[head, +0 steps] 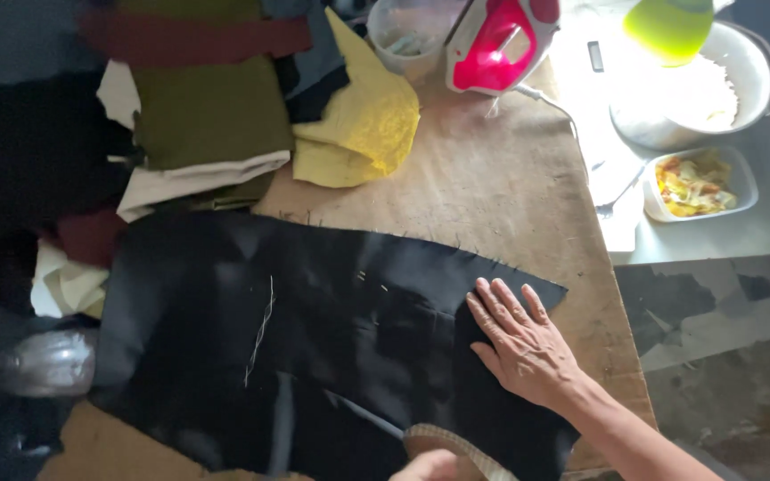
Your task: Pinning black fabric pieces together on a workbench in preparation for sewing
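A large piece of black cloth [314,338] lies spread over a worn brown worktable [501,187], with a pale chalk line and a few pale marks on it. My right hand [520,343] lies flat, fingers apart, pressing the cloth's right end. My left hand [425,465] shows only at the bottom edge, blurred, beside a curved tan tape measure [461,445]; whether it holds the tape I cannot tell.
Folded olive, cream, maroon and yellow fabrics [225,107] are piled at the back left. A pink and white iron [496,40] and a clear tub [407,31] stand behind. At right, a metal bowl [750,80] and food tray [701,183] sit on a side table.
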